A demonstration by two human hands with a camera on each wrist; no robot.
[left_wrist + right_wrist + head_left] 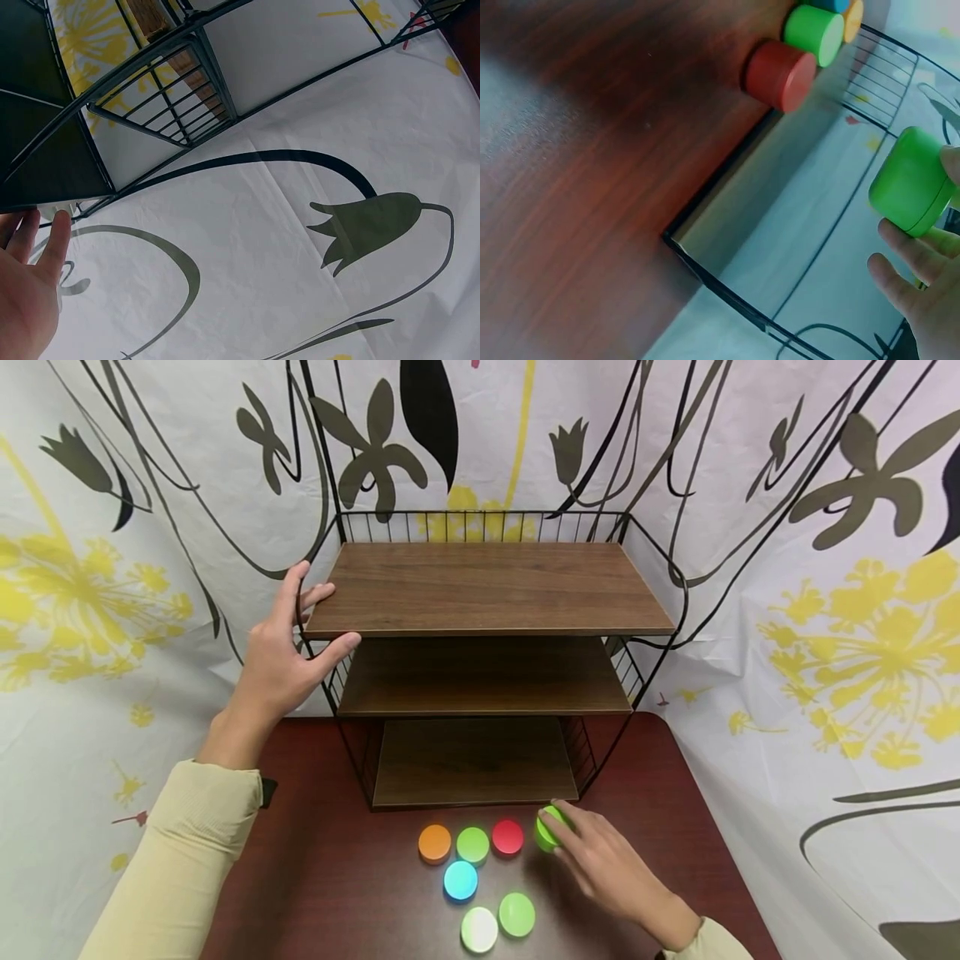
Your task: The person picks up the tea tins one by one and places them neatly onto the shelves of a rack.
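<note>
My right hand [600, 864] pinches a small green lidded jar [909, 180] between thumb and fingers. It is near the front right of the bottom shelf board [472, 764]; the right wrist view shows the seam of its lid. At the left end of the rack's top shelf board [487, 585], my left hand [281, 656] rests with fingers spread and fairly straight, the thumb at the front edge. Before the rack stand round jars: orange [435, 843], light green [472, 845], red [507, 837], blue [461, 880], pale green-white [479, 930] and another green [517, 915].
The three-tier rack has a black wire frame [652, 668] with curved sides and wood-look boards. It stands on a dark red-brown table [300, 860]. A white cloth [825, 693] with printed flowers hangs behind and on both sides.
</note>
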